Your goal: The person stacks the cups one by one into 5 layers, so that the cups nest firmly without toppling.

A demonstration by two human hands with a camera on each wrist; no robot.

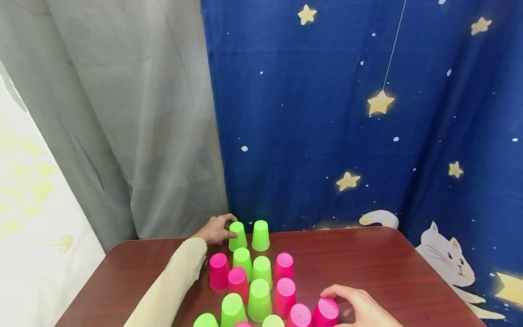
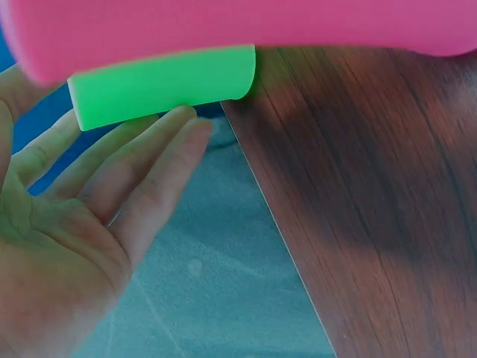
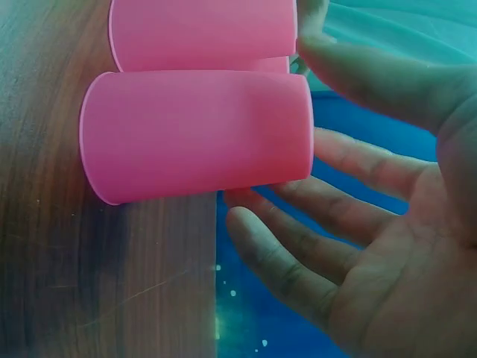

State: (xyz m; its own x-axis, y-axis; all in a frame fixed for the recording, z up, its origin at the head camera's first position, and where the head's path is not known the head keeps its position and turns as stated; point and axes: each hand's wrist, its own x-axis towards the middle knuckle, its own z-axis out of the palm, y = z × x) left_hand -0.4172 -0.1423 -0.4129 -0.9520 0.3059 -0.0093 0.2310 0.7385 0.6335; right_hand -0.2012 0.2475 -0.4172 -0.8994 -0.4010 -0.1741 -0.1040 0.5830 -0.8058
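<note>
At the far edge of the table, my left hand [image 1: 216, 229] is round a green cup [image 1: 237, 237] that stands upside down. Its thumb lies in front of the cup. In the left wrist view the fingers [image 2: 141, 168] are fairly straight beside the green cup [image 2: 164, 86], and a pink cup [image 2: 246, 30] covers part of the view. My right hand [image 1: 357, 306] is by a pink cup [image 1: 326, 312] at the near right. The right wrist view has its fingers [image 3: 261, 246] spread loosely beside a pink cup [image 3: 197, 138]; whether they touch it I cannot tell.
Several upside-down green and pink cups stand between the hands, including a green cup [image 1: 259, 299], a pink cup [image 1: 284, 295] and another pink cup [image 1: 219, 271]. A second green cup [image 1: 260, 235] stands at the back. Curtains [image 1: 310, 113] hang behind the brown table [image 1: 367, 259].
</note>
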